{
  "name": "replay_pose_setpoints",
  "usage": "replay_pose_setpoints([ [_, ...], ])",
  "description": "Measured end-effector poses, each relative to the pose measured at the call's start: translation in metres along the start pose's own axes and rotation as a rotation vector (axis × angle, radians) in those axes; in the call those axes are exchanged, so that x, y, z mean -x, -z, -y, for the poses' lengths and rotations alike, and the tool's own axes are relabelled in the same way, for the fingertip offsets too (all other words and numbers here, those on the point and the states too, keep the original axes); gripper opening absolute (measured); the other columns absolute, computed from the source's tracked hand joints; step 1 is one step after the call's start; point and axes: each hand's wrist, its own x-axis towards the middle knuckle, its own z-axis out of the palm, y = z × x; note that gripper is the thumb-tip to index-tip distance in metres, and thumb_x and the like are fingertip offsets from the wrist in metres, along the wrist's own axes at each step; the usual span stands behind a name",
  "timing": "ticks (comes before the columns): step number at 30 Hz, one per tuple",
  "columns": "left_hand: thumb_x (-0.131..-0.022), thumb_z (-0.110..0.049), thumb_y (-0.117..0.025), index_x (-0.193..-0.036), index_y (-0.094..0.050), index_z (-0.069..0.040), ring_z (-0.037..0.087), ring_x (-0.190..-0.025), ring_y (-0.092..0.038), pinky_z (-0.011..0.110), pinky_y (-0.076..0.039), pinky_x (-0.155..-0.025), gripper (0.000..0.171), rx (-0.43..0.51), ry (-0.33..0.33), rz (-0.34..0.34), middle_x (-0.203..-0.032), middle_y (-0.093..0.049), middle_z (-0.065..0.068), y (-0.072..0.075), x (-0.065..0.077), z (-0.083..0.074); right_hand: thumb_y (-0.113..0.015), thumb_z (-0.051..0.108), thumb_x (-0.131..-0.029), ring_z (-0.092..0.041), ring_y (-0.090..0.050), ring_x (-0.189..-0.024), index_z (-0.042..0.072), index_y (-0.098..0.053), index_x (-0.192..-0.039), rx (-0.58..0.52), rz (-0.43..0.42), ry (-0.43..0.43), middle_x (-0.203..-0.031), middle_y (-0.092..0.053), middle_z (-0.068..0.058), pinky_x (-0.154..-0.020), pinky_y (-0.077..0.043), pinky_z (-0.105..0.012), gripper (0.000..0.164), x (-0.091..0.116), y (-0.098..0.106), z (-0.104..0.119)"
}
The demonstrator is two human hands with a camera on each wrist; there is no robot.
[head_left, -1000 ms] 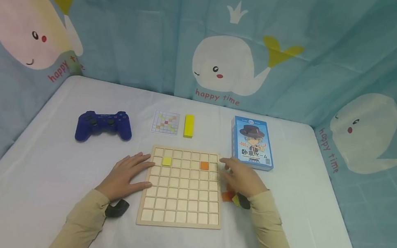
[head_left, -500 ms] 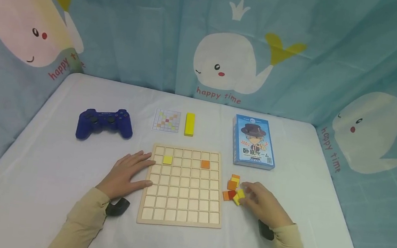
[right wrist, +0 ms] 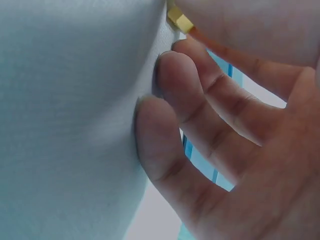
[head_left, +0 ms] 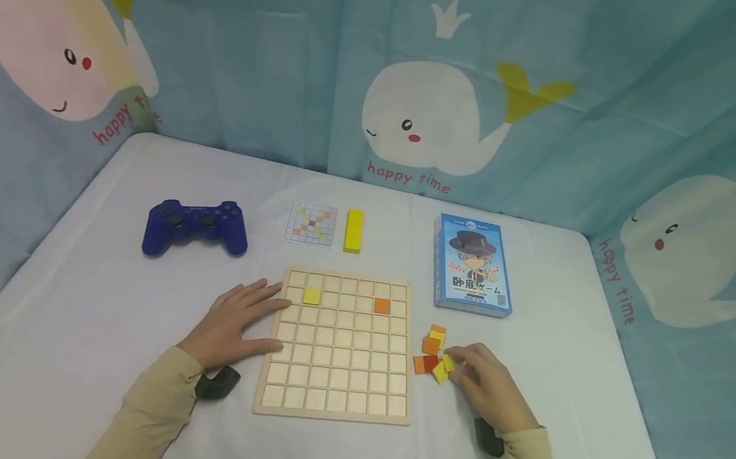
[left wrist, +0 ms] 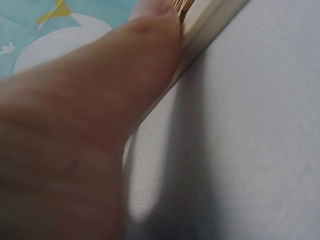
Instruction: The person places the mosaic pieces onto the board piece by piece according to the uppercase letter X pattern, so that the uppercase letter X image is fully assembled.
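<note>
Pinching a yellow tile (head_left: 449, 363) between thumb and index fingertip, the right hand (head_left: 489, 388) is right of the grid board (head_left: 334, 418); its other fingers are curled, nearly closed. The tile, square in outline, sits askew to the grid, overlapping a second yellow tile (head_left: 439, 374) beside a red tile (head_left: 430, 363). Left hand (head_left: 226, 328): fingers spread, tips on the board's left rim, nothing gripped. Board edges run roughly fore-and-aft; a yellow block (head_left: 354, 231) beyond has its long axis likewise. Worktop (head_left: 70, 300): white cloth. Behind: blue-green curtain (head_left: 276, 80) with whale prints.
</note>
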Motion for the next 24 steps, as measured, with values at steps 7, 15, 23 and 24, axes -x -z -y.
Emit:
replay_pose_setpoints([
  [7,-0.079,-0.058,-0.068,-0.138,-0.051,-0.026,0.031,-0.144,-0.025,0.054,-0.015,-0.117,0.069,-0.016,0.007,0.006,-0.153,-0.037,0.003,-0.001,-0.001,0.0,-0.074,0.014,-0.084,-0.006,-0.054,-0.084,0.015,-0.063,-0.111,0.029,-0.012,0.0,-0.103,-0.061,0.006,-0.072,-0.053,-0.026,0.029,-0.003,0.004,0.005],
  [15,-0.08,-0.056,-0.068,-0.138,-0.051,-0.025,0.032,-0.143,-0.026,0.055,-0.016,-0.116,0.068,-0.017,0.002,-0.014,-0.152,-0.038,0.004,-0.001,0.002,-0.003,-0.075,0.012,-0.083,-0.01,-0.058,-0.087,0.009,-0.061,-0.112,0.001,-0.042,0.16,-0.103,-0.064,0.002,-0.073,-0.056,-0.029,0.033,-0.024,0.016,0.026],
  [23,-0.08,-0.056,-0.068,-0.139,-0.05,-0.024,0.031,-0.144,-0.024,0.053,-0.014,-0.118,0.069,-0.012,-0.001,0.004,-0.153,-0.036,0.005,0.0,0.001,-0.003,-0.068,0.018,-0.09,-0.01,-0.059,-0.086,0.009,-0.057,-0.113,-0.099,-0.04,0.322,-0.102,-0.064,0.0,-0.07,-0.056,-0.031,0.027,-0.066,0.017,0.072],
  [24,-0.08,-0.055,-0.068,-0.139,-0.05,-0.024,0.031,-0.144,-0.024,0.053,-0.014,-0.118,0.069,-0.012,-0.002,0.006,-0.153,-0.036,0.005,0.0,0.0,-0.003,-0.067,0.018,-0.091,-0.011,-0.059,-0.087,0.009,-0.058,-0.113,-0.099,-0.023,0.338,-0.104,-0.064,0.0,-0.071,-0.056,-0.031,0.026,-0.072,0.014,0.077],
])
